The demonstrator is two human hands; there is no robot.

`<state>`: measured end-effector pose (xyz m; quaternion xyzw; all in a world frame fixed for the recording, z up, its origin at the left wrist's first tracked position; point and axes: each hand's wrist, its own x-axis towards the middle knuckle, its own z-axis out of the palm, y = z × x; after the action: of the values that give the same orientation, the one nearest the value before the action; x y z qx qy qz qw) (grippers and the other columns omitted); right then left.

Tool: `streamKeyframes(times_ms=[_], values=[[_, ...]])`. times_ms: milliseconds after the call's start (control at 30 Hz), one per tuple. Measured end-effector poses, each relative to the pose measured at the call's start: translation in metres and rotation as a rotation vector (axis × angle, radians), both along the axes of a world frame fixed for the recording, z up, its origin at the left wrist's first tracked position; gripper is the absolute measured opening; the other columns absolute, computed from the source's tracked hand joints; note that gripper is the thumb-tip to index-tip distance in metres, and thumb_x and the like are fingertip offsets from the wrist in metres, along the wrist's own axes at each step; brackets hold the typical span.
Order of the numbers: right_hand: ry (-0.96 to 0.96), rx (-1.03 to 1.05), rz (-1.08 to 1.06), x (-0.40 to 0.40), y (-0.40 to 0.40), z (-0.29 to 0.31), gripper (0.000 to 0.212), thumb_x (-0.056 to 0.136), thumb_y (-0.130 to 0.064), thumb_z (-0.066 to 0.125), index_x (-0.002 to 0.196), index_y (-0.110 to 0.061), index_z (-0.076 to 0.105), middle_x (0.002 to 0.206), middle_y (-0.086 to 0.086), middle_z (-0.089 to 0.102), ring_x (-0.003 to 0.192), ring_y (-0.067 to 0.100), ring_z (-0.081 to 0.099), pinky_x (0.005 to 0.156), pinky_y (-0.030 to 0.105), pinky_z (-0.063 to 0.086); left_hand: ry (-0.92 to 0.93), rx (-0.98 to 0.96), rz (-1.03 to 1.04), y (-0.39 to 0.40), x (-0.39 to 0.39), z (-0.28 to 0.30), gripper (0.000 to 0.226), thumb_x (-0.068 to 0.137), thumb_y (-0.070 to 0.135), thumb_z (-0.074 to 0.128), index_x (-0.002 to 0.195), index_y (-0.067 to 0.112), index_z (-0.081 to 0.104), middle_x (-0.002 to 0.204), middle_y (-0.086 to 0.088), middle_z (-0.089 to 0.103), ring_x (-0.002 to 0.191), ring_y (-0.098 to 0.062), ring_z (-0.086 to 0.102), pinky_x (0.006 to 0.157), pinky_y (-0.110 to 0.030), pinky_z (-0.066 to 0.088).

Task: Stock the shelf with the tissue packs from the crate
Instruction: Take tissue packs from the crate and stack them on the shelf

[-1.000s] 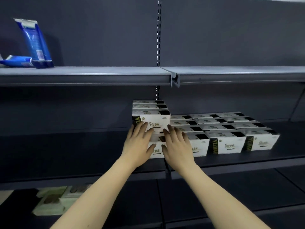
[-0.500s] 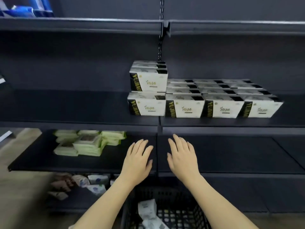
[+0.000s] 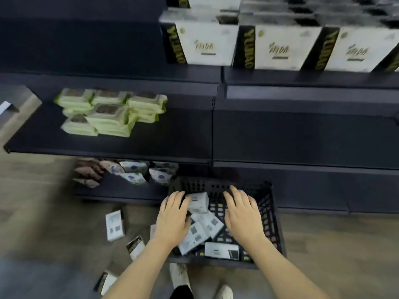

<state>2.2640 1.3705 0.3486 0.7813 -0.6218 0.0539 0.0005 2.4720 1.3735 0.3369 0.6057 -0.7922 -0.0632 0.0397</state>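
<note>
Head view: the person is standing over the black crate, which is sitting on the floor against the shelving, presumably so packs can be lifted straight up to the shelf. Several white tissue packs are lying loose in the crate's left half; more are scattered on the floor just beside it. Stocked boxes are already lining the upper shelf, front faces outward.

The left hand is reaching into the crate with fingers spread, fingertips touching an upright pack; no closed grasp is visible. The right hand is hovering over the crate's bare mesh, fingers extended and relaxed, holding nothing. Judgement: a pickup is just beginning.
</note>
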Motion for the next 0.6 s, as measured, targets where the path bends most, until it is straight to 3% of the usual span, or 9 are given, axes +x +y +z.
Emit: streamKeyframes(times_ms=[67,133,200,367,533,600], values=[[0.015,0.052,0.002,0.001,0.003,-0.023,0.061,0.051,-0.023,0.087,0.107,-0.007,0.069,0.115,0.015,0.064,0.098,0.031,0.064,0.074,0.043,0.055,0.003,0.107,0.05,0.001,-0.003,-0.02,0.061,0.064,0.028,0.082,0.12,0.013,0.06,0.125,-0.009,0.058,0.118,-0.026,0.05,0.089,-0.04,0.05],[0.025,0.118,-0.013,0.002,0.005,-0.051,0.056,0.05,-0.021,0.087,0.102,-0.008,0.07,0.109,0.014,0.066,0.09,0.031,0.066,0.068,0.041,0.056,-0.01,0.248,0.109,-0.001,-0.006,-0.046,0.062,0.087,0.032,0.061,0.142,0.015,0.036,0.147,-0.008,0.034,0.134,-0.025,0.035,0.105,-0.038,0.034],[0.04,0.201,-0.039,0.0,0.005,-0.084,0.054,0.048,-0.021,0.087,0.098,-0.009,0.07,0.102,0.013,0.066,0.083,0.031,0.065,0.062,0.04,0.055,-0.015,0.389,0.168,-0.003,-0.005,-0.077,0.063,0.096,0.034,0.047,0.148,0.018,0.017,0.153,-0.004,0.018,0.138,-0.024,0.025,0.11,-0.036,0.025],[0.091,0.389,-0.112,-0.001,0.005,-0.167,0.054,0.046,-0.018,0.088,0.094,-0.004,0.069,0.096,0.017,0.066,0.077,0.036,0.065,0.059,0.042,0.054,-0.044,0.562,0.234,-0.003,0.004,-0.159,0.066,0.094,0.033,0.049,0.148,0.016,0.014,0.149,-0.004,0.025,0.133,-0.025,0.032,0.106,-0.035,0.028],[0.108,0.558,-0.188,0.009,0.009,-0.228,0.044,0.07,-0.018,0.071,0.111,-0.004,0.063,0.108,0.016,0.06,0.094,0.036,0.059,0.077,0.044,0.049,-0.056,0.673,0.238,-0.004,0.014,-0.225,0.07,0.093,0.029,0.052,0.148,0.011,0.013,0.148,-0.007,0.027,0.133,-0.025,0.032,0.107,-0.033,0.03],[0.102,0.609,-0.199,0.011,0.01,-0.244,0.046,0.083,-0.021,0.057,0.127,-0.009,0.05,0.124,0.012,0.051,0.11,0.032,0.051,0.09,0.041,0.043,-0.031,0.699,0.234,-0.006,0.014,-0.249,0.073,0.092,0.03,0.055,0.148,0.009,0.012,0.149,-0.008,0.026,0.134,-0.025,0.032,0.108,-0.032,0.03]])
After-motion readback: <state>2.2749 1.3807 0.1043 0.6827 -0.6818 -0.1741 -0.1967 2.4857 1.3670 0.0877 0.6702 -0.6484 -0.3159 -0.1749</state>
